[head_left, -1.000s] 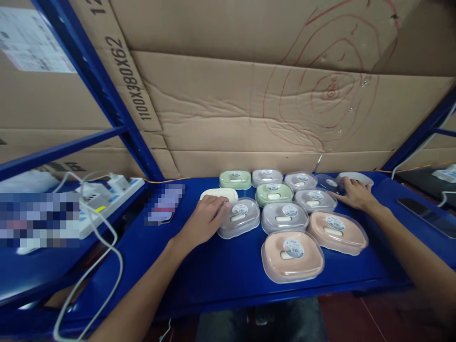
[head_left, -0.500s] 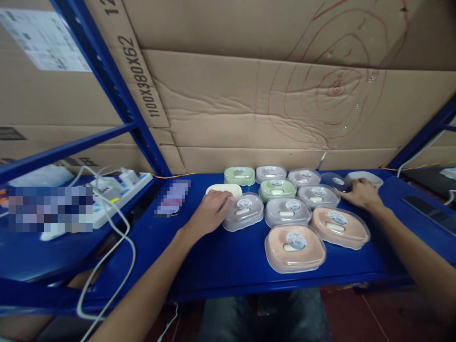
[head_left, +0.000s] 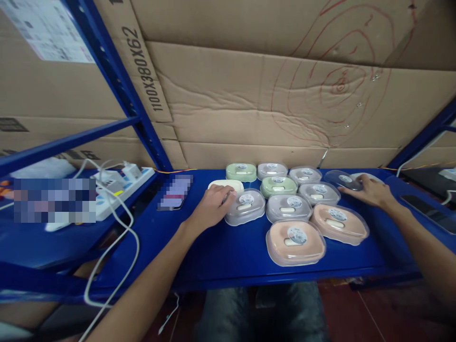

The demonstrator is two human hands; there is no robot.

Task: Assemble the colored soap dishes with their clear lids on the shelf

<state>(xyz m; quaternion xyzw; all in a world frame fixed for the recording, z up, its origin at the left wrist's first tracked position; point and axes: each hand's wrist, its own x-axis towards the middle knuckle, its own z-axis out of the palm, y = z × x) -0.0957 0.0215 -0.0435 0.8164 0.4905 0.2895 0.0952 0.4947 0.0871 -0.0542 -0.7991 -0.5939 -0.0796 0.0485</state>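
Note:
Several lidded soap boxes in green, grey and pink sit grouped on a blue shelf [head_left: 221,256]. My left hand [head_left: 213,207] rests on the left edge of a grey box with a clear lid [head_left: 245,207], just in front of an open cream box [head_left: 225,185]. My right hand [head_left: 370,191] lies over a white box base [head_left: 372,177] at the far right and touches a loose clear lid [head_left: 342,179] beside it. Two pink boxes [head_left: 295,242] [head_left: 338,223] are nearest the front edge.
A pixelated phone [head_left: 175,192] lies left of the boxes. A white power strip [head_left: 117,188] with cables [head_left: 117,256] sits on the left shelf. Cardboard sheets [head_left: 270,95] form the back wall. A dark phone [head_left: 427,207] lies at the right. A blue upright [head_left: 121,85] stands left.
My right hand has lifted the clear lid slightly beside the white base. My left hand keeps its place by the grey box. The view has shifted a little.

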